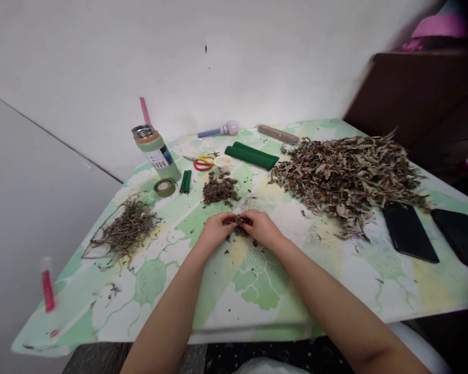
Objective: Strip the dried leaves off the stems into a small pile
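Rm btw L hand [215, 230] & twigs [129, 227], bottle [158, 157] behind

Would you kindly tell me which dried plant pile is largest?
The leaf pile on the right, spreading wider than the crumbled pile in the middle or the twig pile on the left.

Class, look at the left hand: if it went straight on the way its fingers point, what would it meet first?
The left hand would probably meet the right hand first, with the dark dried bits between their fingertips; depth there is unclear.
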### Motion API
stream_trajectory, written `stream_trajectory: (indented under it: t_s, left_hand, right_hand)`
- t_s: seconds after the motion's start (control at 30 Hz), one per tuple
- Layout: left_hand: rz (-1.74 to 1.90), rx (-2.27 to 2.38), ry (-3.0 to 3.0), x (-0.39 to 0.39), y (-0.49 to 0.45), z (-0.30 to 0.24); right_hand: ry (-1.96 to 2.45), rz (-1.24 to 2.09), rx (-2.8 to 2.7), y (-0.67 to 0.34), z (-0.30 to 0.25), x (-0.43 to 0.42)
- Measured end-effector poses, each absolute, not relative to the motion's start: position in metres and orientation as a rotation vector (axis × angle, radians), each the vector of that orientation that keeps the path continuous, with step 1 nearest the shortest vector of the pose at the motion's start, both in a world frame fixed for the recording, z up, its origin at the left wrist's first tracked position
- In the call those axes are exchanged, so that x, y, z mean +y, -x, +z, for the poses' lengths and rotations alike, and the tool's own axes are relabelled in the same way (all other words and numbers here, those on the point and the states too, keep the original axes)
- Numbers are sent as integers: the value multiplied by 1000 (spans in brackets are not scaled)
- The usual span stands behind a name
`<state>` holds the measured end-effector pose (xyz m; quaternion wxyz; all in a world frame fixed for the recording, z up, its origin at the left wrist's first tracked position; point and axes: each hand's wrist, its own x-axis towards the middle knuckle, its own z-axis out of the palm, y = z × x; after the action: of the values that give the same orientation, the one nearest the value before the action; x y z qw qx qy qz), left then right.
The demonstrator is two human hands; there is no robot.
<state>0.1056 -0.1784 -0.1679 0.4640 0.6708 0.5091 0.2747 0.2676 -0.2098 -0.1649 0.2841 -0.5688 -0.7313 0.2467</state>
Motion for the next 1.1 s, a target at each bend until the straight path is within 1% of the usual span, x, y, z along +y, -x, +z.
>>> stream_trajectory:
  t_s: [0.27,0.37,0.53,0.73,0.97,1.1]
  left_hand:
    - [878,1359,-1483,-176,-101,-158]
    - [913,1247,-1408,-176,-101,-157]
    - [909,1067,-1304,-180,-106,-158]
    - [809,1107,-1328,-183,-108,-161]
    - [866,1091,-1226,-176,-107,-167]
    - [823,1002,-1273,-177,-110,-169]
  right_hand:
    - [1403,645,-1670,-279,-157,-210]
    - [1292,658,-1683,-280,-153,-211]
    - [1131,564,-1845,-275,-159,-212]
    - [1224,503,-1694,-274,-166,-209]
    - [1284,466,-1604,-280,-160,-208]
    - [1132,435,-1805,-280,-161,-208]
